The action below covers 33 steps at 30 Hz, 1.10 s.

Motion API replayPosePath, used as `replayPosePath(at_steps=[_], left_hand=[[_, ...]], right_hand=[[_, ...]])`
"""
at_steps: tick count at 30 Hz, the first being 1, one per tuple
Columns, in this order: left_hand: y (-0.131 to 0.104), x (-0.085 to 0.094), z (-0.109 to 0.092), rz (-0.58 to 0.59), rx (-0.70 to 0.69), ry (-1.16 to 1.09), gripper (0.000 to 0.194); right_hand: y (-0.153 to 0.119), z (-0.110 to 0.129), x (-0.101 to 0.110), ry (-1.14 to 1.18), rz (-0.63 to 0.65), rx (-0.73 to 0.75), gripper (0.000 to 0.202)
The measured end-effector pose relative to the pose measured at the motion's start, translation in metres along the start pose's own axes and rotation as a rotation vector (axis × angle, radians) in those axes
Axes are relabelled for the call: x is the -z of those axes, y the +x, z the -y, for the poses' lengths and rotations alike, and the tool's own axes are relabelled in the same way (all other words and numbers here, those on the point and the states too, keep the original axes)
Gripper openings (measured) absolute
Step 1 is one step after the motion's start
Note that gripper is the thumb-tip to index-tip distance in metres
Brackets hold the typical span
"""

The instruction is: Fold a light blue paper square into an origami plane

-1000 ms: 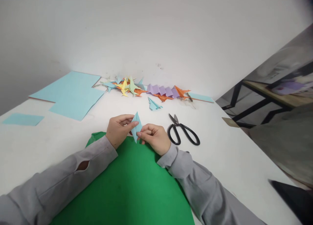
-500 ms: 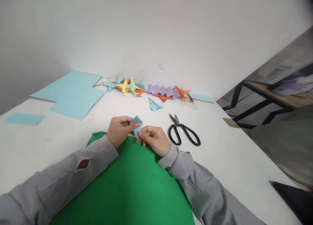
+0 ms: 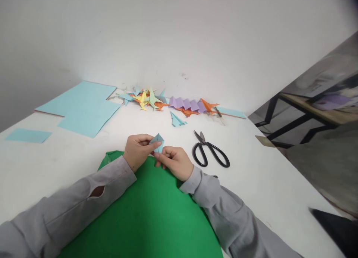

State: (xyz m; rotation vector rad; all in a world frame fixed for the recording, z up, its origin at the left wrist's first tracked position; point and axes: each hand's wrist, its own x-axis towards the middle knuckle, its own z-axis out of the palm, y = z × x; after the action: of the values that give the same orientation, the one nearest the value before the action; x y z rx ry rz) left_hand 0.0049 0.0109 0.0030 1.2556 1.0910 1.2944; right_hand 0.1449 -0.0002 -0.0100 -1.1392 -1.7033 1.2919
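Note:
A small folded piece of light blue paper (image 3: 159, 139), with creases across it, is held up above the near part of the table. My left hand (image 3: 139, 149) is closed on its left side, thumb lying across the front. From the lower right, my right hand (image 3: 176, 161) pinches the paper's bottom end between thumb and fingers. The fingers behind the paper are partly hidden. Below both hands lies a green cloth (image 3: 145, 213). To the right of my right hand, black-handled scissors (image 3: 205, 148) rest on the table with their blades slightly apart.
Large blue sheets (image 3: 84, 108) and a small blue rectangle (image 3: 28, 135) lie at left. Along the wall sit several folded paper figures (image 3: 145, 100), a purple pleated strip (image 3: 186, 104) and a blue folded figure (image 3: 178, 120). A dark object (image 3: 335, 228) stands at the right edge.
The paper's pointed lower end, visible before, no longer shows, and its outline looks shorter. My right hand has shifted slightly left. My left hand keeps its grip.

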Motion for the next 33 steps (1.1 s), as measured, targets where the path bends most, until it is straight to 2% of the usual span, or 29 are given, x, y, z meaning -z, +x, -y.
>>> replayPosePath(at_steps=[9, 15, 17, 23, 26, 30, 33], left_hand=[[0.0005, 0.0003, 0.0003, -0.022, 0.074, -0.025, 0.020], [0.0033, 0.0026, 0.0049, 0.148, 0.111, -0.065, 0.022], [0.0033, 0.0025, 0.0048, 0.172, 0.106, -0.071, 0.023], [0.0044, 0.0000, 0.0026, 0.095, 0.175, -0.084, 0.023], [0.0047, -0.0004, 0.0015, 0.092, 0.195, -0.078, 0.027], [0.0038, -0.0003, 0.0005, 0.129, 0.190, -0.006, 0.038], [0.0040, -0.0003, 0.0003, 0.143, 0.227, -0.080, 0.051]], right_hand=[[-0.0013, -0.0019, 0.0026, -0.132, 0.026, 0.041, 0.036], [-0.0031, -0.0034, 0.0021, -0.171, 0.026, 0.092, 0.033], [-0.0031, -0.0037, 0.0018, -0.163, 0.034, 0.094, 0.033], [-0.0033, -0.0005, 0.0016, -0.137, 0.014, 0.067, 0.045], [-0.0036, 0.0018, 0.0024, -0.108, -0.002, 0.075, 0.051], [-0.0027, 0.0006, 0.0028, -0.031, 0.021, 0.029, 0.041], [-0.0012, -0.0020, 0.0028, 0.030, 0.012, 0.011, 0.040]])
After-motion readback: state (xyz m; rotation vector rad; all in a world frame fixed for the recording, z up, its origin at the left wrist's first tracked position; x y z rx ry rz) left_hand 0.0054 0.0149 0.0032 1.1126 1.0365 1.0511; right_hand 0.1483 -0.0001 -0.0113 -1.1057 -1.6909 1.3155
